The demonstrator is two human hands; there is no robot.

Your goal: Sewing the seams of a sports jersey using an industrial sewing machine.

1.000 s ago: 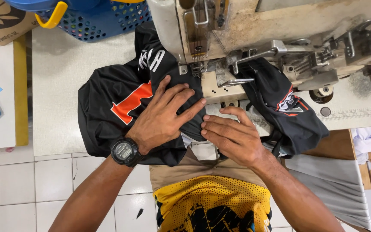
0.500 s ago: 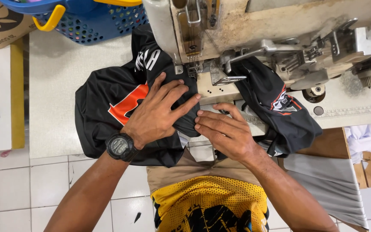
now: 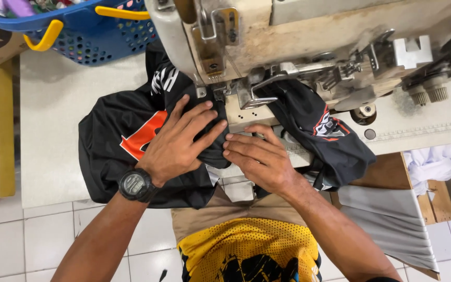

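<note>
A: Pressing down on the black jersey (image 3: 131, 141), the left hand (image 3: 176, 143) lay flat with fingers spread, palm on the cloth, gripping nothing. Where was the right hand?

B: The right hand (image 3: 259, 159) rested just right of it, fingers extended toward the left fingertips, open on the fabric and not closed around anything. The two hands nearly touched at the near edge of the sewing machine (image 3: 288, 42).

A: And the jersey itself?

B: It lay bunched on the white table (image 3: 48, 130), one part left of the machine showing an orange shape, another part draped to the right with a printed crest. The middle passed under the presser foot (image 3: 244, 94).

A: How far along did the sewing appear?

B: Judging by the cloth, a seam section sat at the foot, with fabric on both sides; how much was already stitched could not be told. A blue basket (image 3: 90, 36) stood at the far left.
</note>
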